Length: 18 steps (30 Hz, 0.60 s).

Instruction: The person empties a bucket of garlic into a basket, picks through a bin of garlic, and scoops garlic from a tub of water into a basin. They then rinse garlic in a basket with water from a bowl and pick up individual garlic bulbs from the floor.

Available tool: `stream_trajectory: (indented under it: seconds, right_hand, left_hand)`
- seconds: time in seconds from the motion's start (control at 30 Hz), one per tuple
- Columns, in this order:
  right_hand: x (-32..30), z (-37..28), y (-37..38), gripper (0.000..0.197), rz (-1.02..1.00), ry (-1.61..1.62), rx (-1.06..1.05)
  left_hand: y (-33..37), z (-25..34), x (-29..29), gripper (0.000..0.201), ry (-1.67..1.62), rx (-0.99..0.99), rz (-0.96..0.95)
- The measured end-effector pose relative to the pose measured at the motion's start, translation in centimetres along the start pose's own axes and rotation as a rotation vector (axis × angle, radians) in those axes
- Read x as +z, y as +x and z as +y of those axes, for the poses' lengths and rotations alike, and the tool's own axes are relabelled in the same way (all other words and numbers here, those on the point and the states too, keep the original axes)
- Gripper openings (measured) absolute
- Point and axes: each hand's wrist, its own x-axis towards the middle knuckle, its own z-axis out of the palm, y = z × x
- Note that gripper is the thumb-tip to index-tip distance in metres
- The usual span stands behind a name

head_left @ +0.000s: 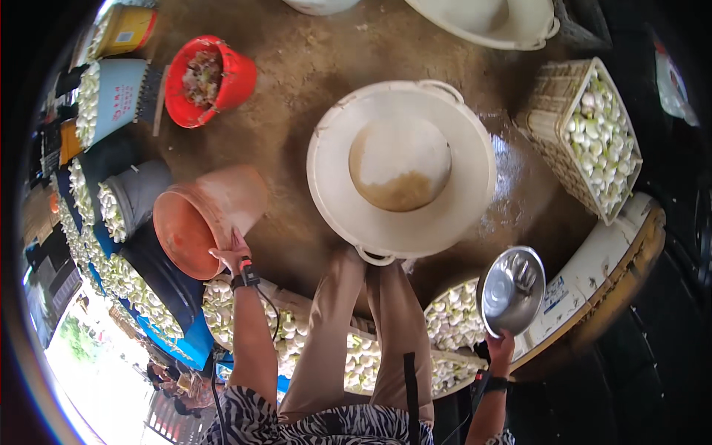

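On the left, my left hand (232, 254) grips the rim of an orange-brown plastic bucket (241, 194), which is tilted with its mouth toward me. The inside that shows holds nothing I can make out. On the right, my right hand (501, 347) is closed on the near rim of a shiny metal bowl (512, 289); no contents show in it. Between and beyond my hands a large cream tub (324, 167) with loop handles stands on the floor before my legs. Its bottom has a little brownish water or dirt.
A red bucket (243, 78) of scraps stands at the far left. A woven basket (541, 119) of white bulbs (601, 137) with green stems is on the right. Several bulb-filled containers line the left side and lie behind my legs. Another cream tub (489, 18) is at the back.
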Motion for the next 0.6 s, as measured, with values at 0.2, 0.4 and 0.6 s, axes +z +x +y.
stream_trajectory:
  seconds: [0.2, 0.4, 0.6]
  right_hand:
    - [-1.4, 0.7, 1.6, 0.021, 0.04, 0.027, -0.023]
    - [-8.8, 4.2, 2.3, 0.019, 0.121, 0.115, -0.098]
    - [-11.8, 6.2, -0.2, 0.02, 0.14, 0.346, -0.063]
  left_hand:
    - [-7.8, -13.5, -1.5, 0.075, 1.418, -0.364, -0.128]
    - [-9.2, -24.7, 1.6, 0.049, 1.528, -0.562, -0.245]
    - [-17.4, -30.6, 6.6, 0.031, 2.359, -0.76, -0.567]
